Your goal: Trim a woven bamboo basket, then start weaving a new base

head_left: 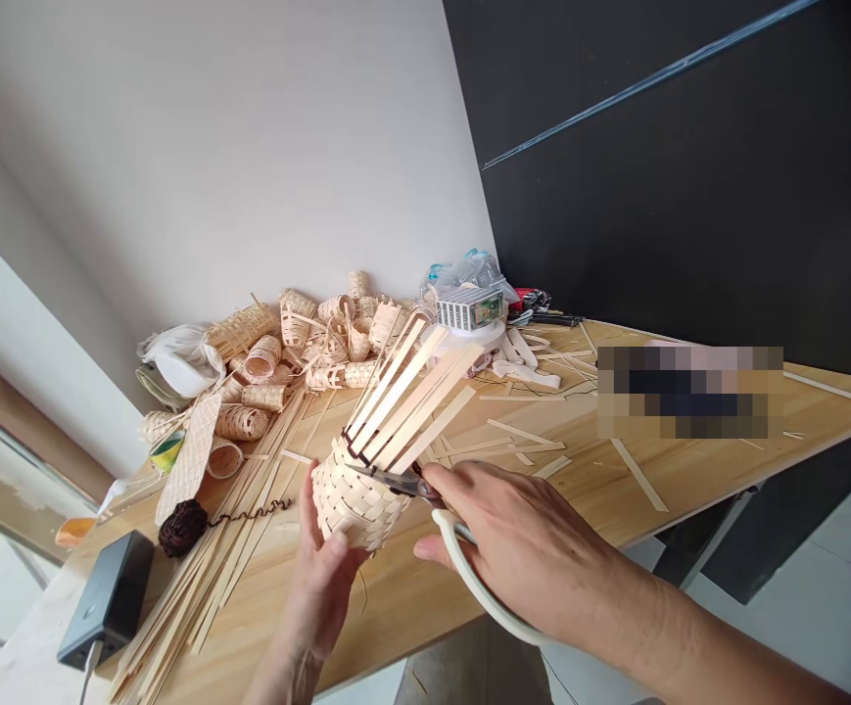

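Note:
My left hand (pixel 320 560) grips the lower side of a small woven bamboo basket (pixel 355 499), which is tilted over the wooden table. Long, unwoven bamboo strips (pixel 404 392) fan upward and away from its woven body, with a dark band around the top of the weave. My right hand (pixel 517 537) holds a pair of scissors (pixel 396 482) with a long white looped handle (pixel 469 578). The scissor blades reach in against the dark band. The basket's far side is hidden.
A heap of woven bamboo pieces (pixel 300 348) lies at the table's back left. Loose strips (pixel 205 558) and a dark cord ball (pixel 183 527) sit near my left hand, beside a black box (pixel 108 599). Scraps (pixel 520 436) cover the table (pixel 440 578); a dark wall (pixel 660 166) rises behind.

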`<state>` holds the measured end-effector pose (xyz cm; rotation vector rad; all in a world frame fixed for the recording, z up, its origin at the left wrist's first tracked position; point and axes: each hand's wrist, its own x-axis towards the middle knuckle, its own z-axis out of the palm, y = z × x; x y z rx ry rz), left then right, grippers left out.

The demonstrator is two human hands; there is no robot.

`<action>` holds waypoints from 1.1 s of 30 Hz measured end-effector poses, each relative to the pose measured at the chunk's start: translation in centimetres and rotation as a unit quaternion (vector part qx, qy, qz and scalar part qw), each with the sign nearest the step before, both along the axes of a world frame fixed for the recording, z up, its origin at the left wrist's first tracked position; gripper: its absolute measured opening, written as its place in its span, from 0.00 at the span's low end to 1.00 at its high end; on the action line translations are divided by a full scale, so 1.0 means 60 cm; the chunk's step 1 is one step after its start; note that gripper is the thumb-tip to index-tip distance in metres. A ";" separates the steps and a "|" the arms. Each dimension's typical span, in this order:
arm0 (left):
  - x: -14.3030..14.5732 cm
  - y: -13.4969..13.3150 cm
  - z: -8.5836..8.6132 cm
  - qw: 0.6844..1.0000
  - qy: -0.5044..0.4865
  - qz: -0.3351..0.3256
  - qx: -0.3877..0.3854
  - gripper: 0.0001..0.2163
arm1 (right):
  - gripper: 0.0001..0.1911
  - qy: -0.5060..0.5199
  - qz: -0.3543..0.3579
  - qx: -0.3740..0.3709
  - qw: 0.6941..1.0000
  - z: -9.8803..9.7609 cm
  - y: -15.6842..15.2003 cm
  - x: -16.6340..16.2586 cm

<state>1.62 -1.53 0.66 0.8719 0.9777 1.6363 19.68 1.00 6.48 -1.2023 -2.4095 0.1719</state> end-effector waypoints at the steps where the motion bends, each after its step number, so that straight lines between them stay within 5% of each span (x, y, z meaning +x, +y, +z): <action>1: -0.001 -0.001 0.002 1.000 -0.017 -0.011 -0.006 0.39 | 0.12 0.001 0.003 -0.004 1.000 0.000 -0.001 0.000; 4: -0.005 -0.001 0.005 0.998 -0.043 -0.034 -0.023 0.32 | 0.12 0.005 0.015 -0.012 1.000 0.000 -0.004 -0.001; 11: -0.007 0.003 -0.002 0.996 -0.058 -0.063 -0.031 0.35 | 0.09 0.009 0.037 -0.041 0.998 -0.001 -0.003 0.005; 33: -0.006 0.002 -0.006 1.000 -0.025 -0.004 0.010 0.28 | 0.09 0.009 0.043 -0.038 0.998 -0.006 0.006 0.011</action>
